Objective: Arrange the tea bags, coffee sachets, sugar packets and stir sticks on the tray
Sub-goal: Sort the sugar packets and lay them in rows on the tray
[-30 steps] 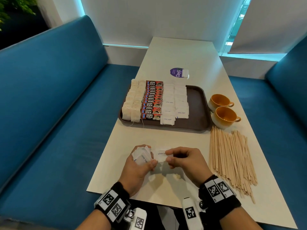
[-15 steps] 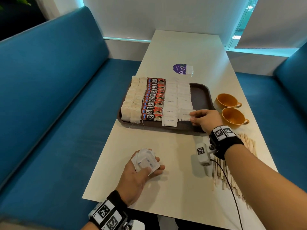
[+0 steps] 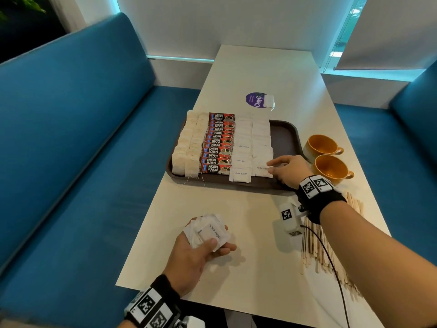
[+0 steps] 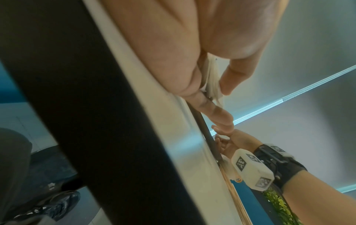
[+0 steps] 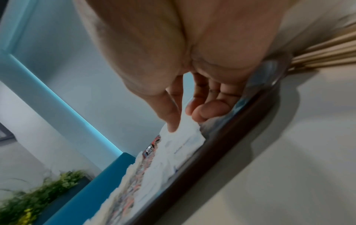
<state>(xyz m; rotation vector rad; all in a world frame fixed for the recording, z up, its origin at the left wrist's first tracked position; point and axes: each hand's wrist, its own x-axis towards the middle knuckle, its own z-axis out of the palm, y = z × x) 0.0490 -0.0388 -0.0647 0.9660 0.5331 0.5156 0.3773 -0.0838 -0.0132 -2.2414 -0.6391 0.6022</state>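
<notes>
On the brown tray (image 3: 286, 138) lie columns of tea bags (image 3: 189, 147), red coffee sachets (image 3: 217, 145) and white sugar packets (image 3: 243, 147). My right hand (image 3: 272, 166) is at the near end of the right sugar column. Its thumb and fingers pinch the right edge of the front sugar packet (image 3: 260, 168), which lies on the tray. The right wrist view shows the thumb on that packet (image 5: 183, 140). My left hand (image 3: 217, 245) rests on the table near me and grips a small stack of sugar packets (image 3: 208, 233), seen edge-on in the left wrist view (image 4: 212, 82). Wooden stir sticks (image 3: 314, 245) lie on the table under my right forearm.
Two orange cups (image 3: 321, 145) (image 3: 331, 169) stand just right of the tray. A purple round sticker (image 3: 254, 101) with a tea bag (image 3: 269, 101) on it is beyond the tray. Blue benches (image 3: 71, 138) flank the table. The tray's right strip is bare.
A second ago my right hand took one packet from the left hand's stack. It carried the packet to the tray and now holds it at the right column's near end.
</notes>
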